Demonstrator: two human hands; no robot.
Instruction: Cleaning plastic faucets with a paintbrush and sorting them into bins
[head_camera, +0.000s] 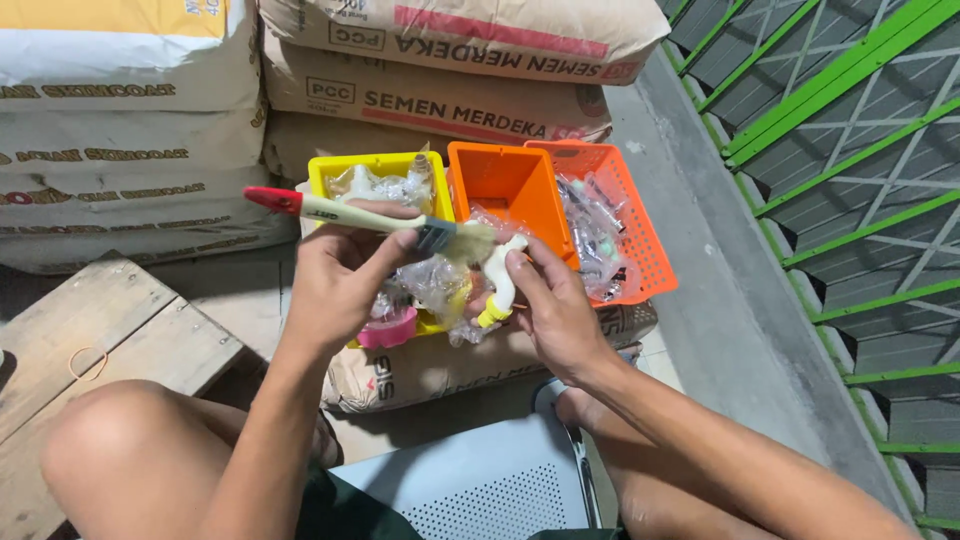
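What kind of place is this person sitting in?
Probably a building-supply store or its storeroom: stacked cement sacks, small plastic bins of bagged fittings, and a paintbrush in the left hand.

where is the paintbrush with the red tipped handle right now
In the head view, the pale-handled, red-tipped paintbrush lies crosswise in the left hand, left of centre, just in front of the yellow plastic bin, bristles toward the right hand.

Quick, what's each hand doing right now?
Left hand: closed on a paintbrush.
Right hand: closed on a small white and yellow plastic fitting.
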